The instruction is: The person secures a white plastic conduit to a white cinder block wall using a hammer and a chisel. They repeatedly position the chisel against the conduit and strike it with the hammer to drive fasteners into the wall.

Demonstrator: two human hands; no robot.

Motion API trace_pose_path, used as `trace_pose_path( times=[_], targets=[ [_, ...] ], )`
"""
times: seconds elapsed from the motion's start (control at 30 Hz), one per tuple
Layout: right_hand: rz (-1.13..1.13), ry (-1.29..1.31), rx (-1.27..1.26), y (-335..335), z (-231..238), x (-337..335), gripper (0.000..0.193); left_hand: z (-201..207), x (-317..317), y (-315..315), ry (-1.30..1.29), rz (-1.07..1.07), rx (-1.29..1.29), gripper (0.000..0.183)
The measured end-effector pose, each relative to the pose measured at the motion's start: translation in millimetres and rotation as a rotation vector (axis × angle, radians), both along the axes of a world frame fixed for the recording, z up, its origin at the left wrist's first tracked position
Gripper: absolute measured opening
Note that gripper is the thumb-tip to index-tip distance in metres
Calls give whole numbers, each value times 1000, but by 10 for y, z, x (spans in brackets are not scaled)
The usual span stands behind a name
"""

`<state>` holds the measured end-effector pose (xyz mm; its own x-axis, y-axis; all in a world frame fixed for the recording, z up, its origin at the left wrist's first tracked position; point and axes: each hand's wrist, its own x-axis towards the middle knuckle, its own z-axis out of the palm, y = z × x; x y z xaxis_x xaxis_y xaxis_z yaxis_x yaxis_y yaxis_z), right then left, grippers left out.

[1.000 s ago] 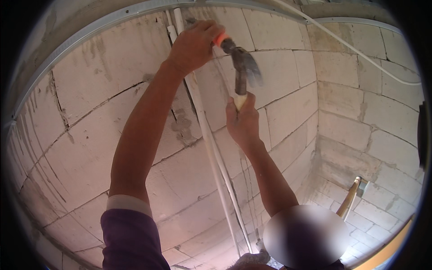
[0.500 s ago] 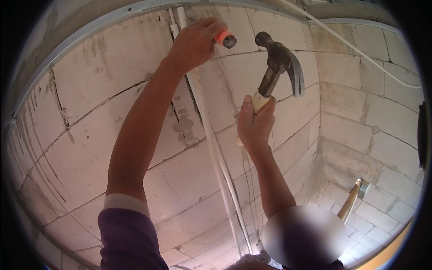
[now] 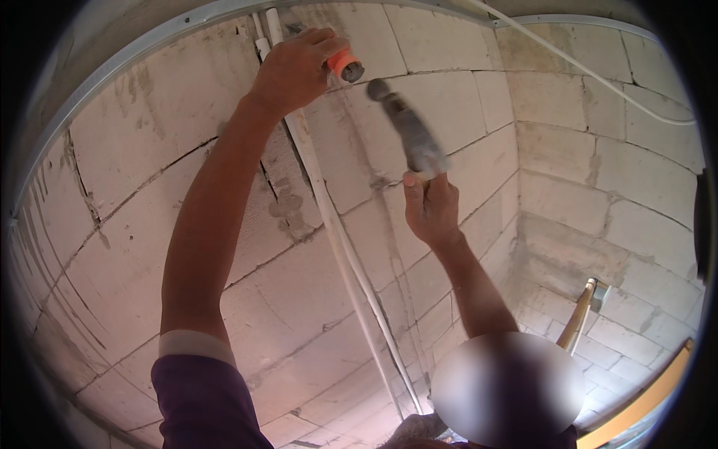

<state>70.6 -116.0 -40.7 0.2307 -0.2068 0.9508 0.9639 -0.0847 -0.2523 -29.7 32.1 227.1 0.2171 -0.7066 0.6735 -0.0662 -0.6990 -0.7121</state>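
Observation:
At the upper middle of the head view, my left hand is closed around an orange-sleeved tool with a round grey metal end. It looks like a chisel; its far end is hidden by my hand and the wall. My right hand grips the handle of a claw hammer, which is smeared by motion. The round striking face points up and left, a short gap from the tool's grey end. Most of the hammer's handle is hidden in my fist.
Pale block wall surrounds my arms, with dark joints and stains. Two white pipes run down it beside my left hand. A metal channel curves overhead and a white cable crosses at right. A wooden pole stands at lower right.
The hammer has swung left, its striking face now closer to the orange-sleeved tool. My left hand keeps its hold on that tool. The whole view has shifted slightly.

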Motion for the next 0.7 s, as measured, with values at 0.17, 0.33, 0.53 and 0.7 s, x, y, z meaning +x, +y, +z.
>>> trace_pose_path(
  times=[0.17, 0.33, 0.53, 0.7],
  targets=[
    [148, 253, -256, -410, 86, -342, 49, 6, 3, 99, -5, 18, 14, 43],
    [257, 39, 80, -269, 11, -323, 42, -32, -57, 46, 34, 29, -27, 45],
    [13, -282, 58, -135, 127, -44, 28, -15, 17, 37, 14, 8, 7, 45],
    [181, 306, -199, 167, 450, -216, 25, 37, -14, 81, 11, 3, 44, 45]
  ],
)
